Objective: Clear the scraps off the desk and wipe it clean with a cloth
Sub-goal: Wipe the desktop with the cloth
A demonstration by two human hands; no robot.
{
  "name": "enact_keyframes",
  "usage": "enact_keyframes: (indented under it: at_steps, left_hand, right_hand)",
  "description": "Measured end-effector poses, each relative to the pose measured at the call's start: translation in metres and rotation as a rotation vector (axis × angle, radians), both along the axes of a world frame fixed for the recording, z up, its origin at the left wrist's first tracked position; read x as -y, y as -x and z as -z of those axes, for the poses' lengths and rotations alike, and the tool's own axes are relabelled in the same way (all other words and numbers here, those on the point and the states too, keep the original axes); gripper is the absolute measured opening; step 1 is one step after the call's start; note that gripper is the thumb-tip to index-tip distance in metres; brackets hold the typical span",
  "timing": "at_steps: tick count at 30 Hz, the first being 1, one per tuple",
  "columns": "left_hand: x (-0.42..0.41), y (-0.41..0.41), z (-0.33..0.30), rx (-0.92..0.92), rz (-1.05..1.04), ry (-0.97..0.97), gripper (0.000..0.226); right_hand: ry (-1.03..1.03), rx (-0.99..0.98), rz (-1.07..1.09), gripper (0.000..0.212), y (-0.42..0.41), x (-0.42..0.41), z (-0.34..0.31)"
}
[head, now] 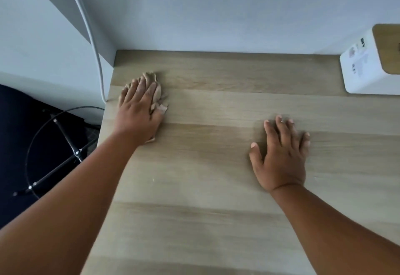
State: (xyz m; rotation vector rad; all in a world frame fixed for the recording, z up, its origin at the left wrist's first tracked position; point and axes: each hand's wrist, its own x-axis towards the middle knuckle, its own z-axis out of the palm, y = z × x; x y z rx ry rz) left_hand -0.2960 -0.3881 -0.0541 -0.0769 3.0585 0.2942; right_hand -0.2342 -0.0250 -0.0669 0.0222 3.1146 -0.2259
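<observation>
1. The left hand [138, 110] presses flat, fingers straight, on a crumpled tan cloth [159, 99] near the bench [205, 220] back-left corner.
2. The right hand [281, 155] lies open, empty, mid-bench.
3. Unwiped bench stretches rightward from the cloth; the left hand is nearer.

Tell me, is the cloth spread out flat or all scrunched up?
Scrunched up. The cloth bunches in wrinkled folds under the left hand, which presses it on the desk.

Crumpled tan cloth [159, 96] on desk [216, 177]
</observation>
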Motion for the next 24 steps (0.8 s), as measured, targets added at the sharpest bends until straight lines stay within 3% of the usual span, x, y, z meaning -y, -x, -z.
enact_keyframes:
  at_steps: [4, 10, 14, 16, 20, 24]
  left_hand:
    - [-0.05, 0.01, 0.002, 0.036, -0.175, -0.005, 0.077]
    - [-0.097, -0.068, -0.004, 0.007, 0.218, -0.014, 0.072]
    - [-0.072, -0.134, -0.003, 0.002, 0.414, -0.051, 0.067]
    - [-0.037, -0.156, -0.003, 0.011, 0.368, -0.049, 0.067]
    - [0.025, -0.171, -0.008, 0.052, 0.071, -0.031, 0.07]
    - [0.015, -0.141, -0.008, 0.029, -0.108, 0.01, 0.075]
  right_hand:
    - [-0.002, 0.001, -0.002, 0.074, 0.0, -0.001, -0.001]
    - [0.028, 0.0, 0.007, 0.073, -0.001, 0.0, -0.001]
    - [0.051, -0.007, 0.014, 0.074, -0.001, 0.001, -0.002]
    - [0.055, -0.008, 0.014, 0.074, -0.001, 0.001, -0.002]
    - [0.061, -0.009, 0.014, 0.074, -0.002, 0.002, -0.002]
    - [0.063, -0.013, 0.008, 0.073, -0.001, 0.001, -0.001]
